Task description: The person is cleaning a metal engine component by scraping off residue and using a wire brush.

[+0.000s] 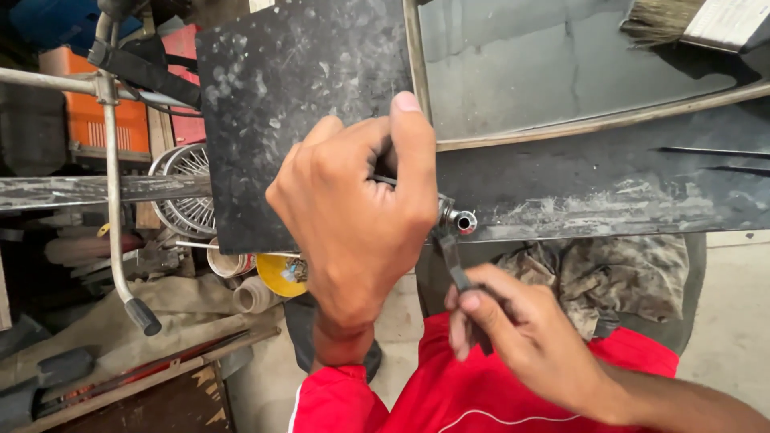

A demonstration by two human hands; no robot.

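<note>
My left hand (353, 216) is wrapped around a small metal part at the near edge of a dark metal bench top (273, 88); only the part's end, a shiny nut and socket-like tip (460, 219), sticks out to the right of my fingers. My right hand (513, 329) grips the handle of a thin dark wrench (451, 261) whose head reaches up to that nut. Both hands are in front of my red shirt.
A bristle brush (682, 20) lies at the bench's far right. A crumpled rag (609, 277) hangs below the bench edge. To the left are a handlebar with a black grip (143, 315), a spoked wheel (186, 192), an orange crate (100, 120) and small tubs on the floor.
</note>
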